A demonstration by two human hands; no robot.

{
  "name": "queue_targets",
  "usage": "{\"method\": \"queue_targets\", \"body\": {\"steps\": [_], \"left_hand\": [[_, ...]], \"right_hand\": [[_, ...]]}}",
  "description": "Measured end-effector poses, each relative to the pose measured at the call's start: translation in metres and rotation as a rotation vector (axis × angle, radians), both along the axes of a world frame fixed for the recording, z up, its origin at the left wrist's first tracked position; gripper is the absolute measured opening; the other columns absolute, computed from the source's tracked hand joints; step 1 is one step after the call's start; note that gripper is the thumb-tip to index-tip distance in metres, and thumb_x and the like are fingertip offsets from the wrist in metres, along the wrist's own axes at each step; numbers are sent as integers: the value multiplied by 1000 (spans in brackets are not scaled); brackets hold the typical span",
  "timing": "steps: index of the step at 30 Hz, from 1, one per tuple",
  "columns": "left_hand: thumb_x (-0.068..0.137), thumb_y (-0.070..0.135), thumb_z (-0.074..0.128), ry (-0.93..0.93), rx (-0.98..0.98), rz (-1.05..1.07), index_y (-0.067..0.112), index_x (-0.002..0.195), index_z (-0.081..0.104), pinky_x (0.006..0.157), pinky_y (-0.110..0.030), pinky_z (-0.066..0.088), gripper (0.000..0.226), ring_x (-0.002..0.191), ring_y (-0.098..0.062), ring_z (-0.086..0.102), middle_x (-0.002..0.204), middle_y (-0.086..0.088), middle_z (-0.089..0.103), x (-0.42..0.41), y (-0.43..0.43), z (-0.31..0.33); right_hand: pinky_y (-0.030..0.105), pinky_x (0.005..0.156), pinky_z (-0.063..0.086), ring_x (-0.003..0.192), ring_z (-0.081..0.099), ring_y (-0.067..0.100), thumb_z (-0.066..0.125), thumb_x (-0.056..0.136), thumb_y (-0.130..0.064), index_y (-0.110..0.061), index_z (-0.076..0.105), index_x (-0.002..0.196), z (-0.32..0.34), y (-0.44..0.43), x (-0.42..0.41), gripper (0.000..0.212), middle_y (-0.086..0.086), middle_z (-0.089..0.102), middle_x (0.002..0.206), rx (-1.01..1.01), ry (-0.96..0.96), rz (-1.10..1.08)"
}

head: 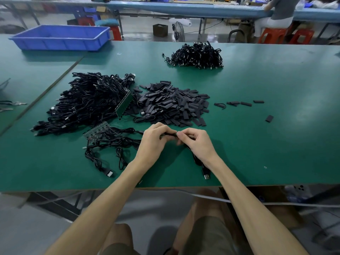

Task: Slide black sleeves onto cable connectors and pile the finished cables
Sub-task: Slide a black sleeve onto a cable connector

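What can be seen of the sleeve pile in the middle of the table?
The sleeve pile is a loose, low heap of short, flat, matt black pieces, seemingly soft tubing, on the green table. The cable heap meets its left edge, one plug lies there, and a few strays lie right.

We see a blue bin (60,44) at the tabletop's far left corner, and beyond the far edge a fan (178,32), a box (160,30), red stools (272,34) and a seated person (281,10).

Soft overhead light is cast; glare is seen on the table (303,115) right of the grip; edges are blurred.
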State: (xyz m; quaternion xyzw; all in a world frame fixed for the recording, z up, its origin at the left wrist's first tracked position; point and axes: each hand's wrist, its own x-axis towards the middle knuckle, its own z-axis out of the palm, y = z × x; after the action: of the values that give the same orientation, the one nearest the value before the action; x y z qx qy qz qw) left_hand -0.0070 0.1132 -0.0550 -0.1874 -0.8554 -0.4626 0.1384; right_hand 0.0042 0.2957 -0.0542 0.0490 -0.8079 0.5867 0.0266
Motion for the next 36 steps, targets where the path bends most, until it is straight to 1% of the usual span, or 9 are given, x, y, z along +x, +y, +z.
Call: {"method": "queue_targets", "body": {"steps": [2,4,7,15,23,26,29,33,36], "left_hand": [[87,7,76,-50,26,-27,23,99,78,79,-13,46,20,92,-4,64,97,14,68,-1,-1,0],[88,14,76,-117,44,-46,25,105,77,75,-13,47,20,88,2,64,97,17,69,-3,-2,0],[97,14,67,-146,44,-51,21,110,77,64,-11,46,18,78,5,61,97,15,67,-5,-4,0],[98,9,64,-161,-17,-56,18,111,76,66,-6,42,19,73,11,58,102,8,65,-6,-3,3],[94,11,70,-184,27,-11,25,101,79,62,-9,41,18,66,8,58,92,9,69,-7,-5,5],[88,5,74,-220,116,-19,26,96,80,65,-13,46,23,73,3,63,92,9,72,-6,-6,5],[83,0,76,-244,214,-24,26,92,81,78,-17,51,28,88,-5,69,92,8,75,-6,-7,5],[86,-1,74,-210,194,-36,25,96,81,82,-16,51,29,90,-6,69,92,10,75,-5,-5,5],[89,-1,71,-202,191,-42,24,99,82,84,-22,54,29,90,-9,70,94,7,76,-5,-5,4]], "right_hand": [[34,86,56,77,70,11,71,98,-25,-14,77,91,0,0,1,15,0,78,77,-18,-1,6],[38,88,56,77,70,10,71,98,-23,-14,77,91,0,1,1,13,2,77,77,-48,1,1],[40,90,56,79,70,12,72,98,-23,-12,77,93,0,1,1,13,3,78,78,-58,7,-7],[43,86,56,75,67,12,74,96,-18,-12,77,91,2,1,0,9,2,76,75,-53,9,-2],[31,81,54,74,68,9,75,96,-21,-15,77,91,2,2,-2,8,0,76,74,-39,-1,12],[25,78,53,73,67,7,75,95,-21,-17,76,90,2,2,-2,7,-1,76,74,-35,-6,21],[25,79,54,73,68,7,76,95,-22,-17,77,90,3,1,-2,7,0,76,74,-30,-9,23],[31,86,55,76,69,9,73,97,-23,-16,76,91,3,1,-1,10,0,77,75,-31,-11,11],[34,88,55,77,69,10,72,98,-24,-13,76,92,3,1,-1,13,0,76,75,-17,-13,1]]}}
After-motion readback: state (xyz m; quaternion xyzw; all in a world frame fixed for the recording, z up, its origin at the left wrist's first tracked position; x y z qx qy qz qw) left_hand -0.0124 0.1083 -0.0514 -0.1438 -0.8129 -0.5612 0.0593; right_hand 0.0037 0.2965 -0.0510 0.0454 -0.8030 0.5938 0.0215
